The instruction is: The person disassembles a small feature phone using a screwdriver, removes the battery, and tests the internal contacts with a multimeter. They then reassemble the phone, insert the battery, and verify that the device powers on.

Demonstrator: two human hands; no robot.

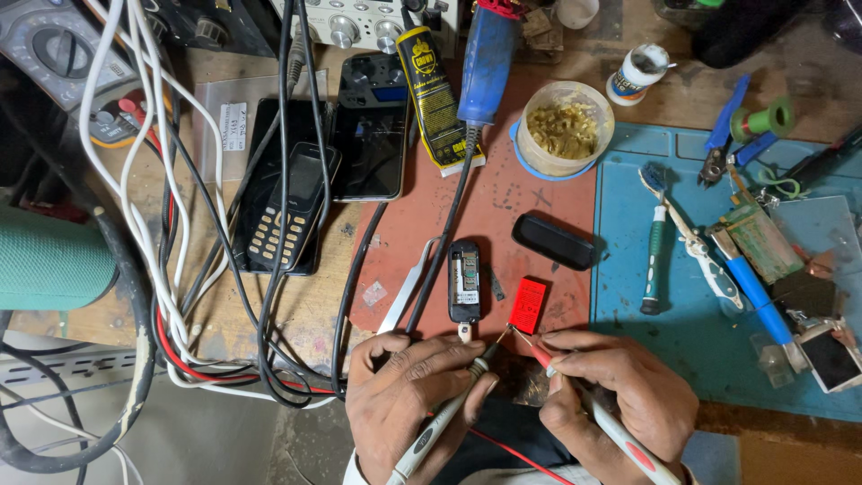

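A small red battery (528, 305) lies flat on the reddish mat (503, 207), near the front edge, so that its lower end is reached by two probe tips. The black-tipped probe (449, 409) is gripped by the left hand (409, 395), the red probe (593, 413) by the right hand (620, 395) — both pen-like, for fine aiming. Just beside the battery, an opened small device (464, 283) is laid face up.

— What's the bench (224, 314) carrying?
— A red mat (449, 224) in the middle, a blue mat (682, 341) to its right, and keypad phones (287, 211) among cables (171, 269) on the left.
— Farther back?
— A tub of yellow bits (562, 130).
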